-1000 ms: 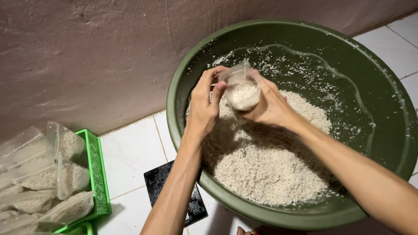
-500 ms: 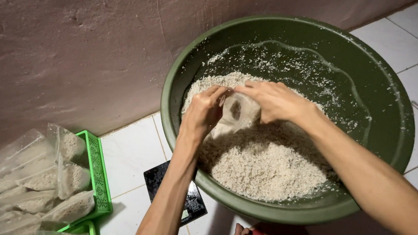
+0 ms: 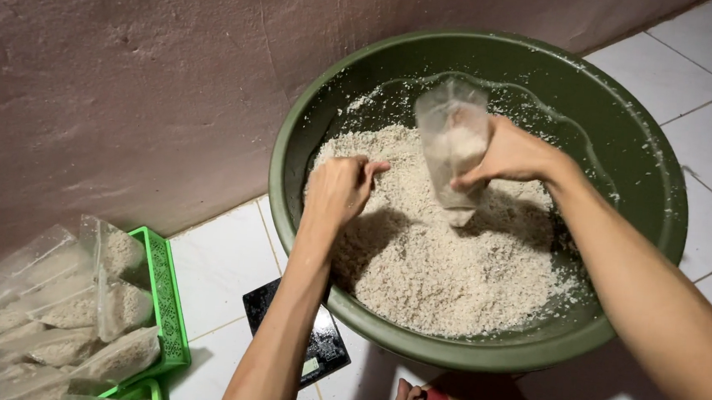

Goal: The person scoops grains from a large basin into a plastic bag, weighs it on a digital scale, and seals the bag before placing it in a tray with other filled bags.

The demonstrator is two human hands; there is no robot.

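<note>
A big dark green basin (image 3: 643, 162) on the tiled floor holds a heap of white rice (image 3: 444, 256). My right hand (image 3: 514, 153) grips a clear plastic bag (image 3: 454, 140) upright over the heap; the bag is partly filled with rice and its mouth points up. My left hand (image 3: 340, 189) rests on the rice to the left of the bag, fingers curled into the grains. Whether it holds rice is hidden under the fingers.
A green plastic basket (image 3: 161, 303) at the lower left holds several filled clear bags of rice (image 3: 56, 313). A small black scale (image 3: 312, 347) lies on the white tiles below the basin. A rough pinkish wall (image 3: 131, 67) runs behind. A foot (image 3: 409, 396) shows at the bottom.
The bag was held by both hands low in the rice; now my right hand alone holds it upright and higher, and my left hand has dropped to the rice on the left.
</note>
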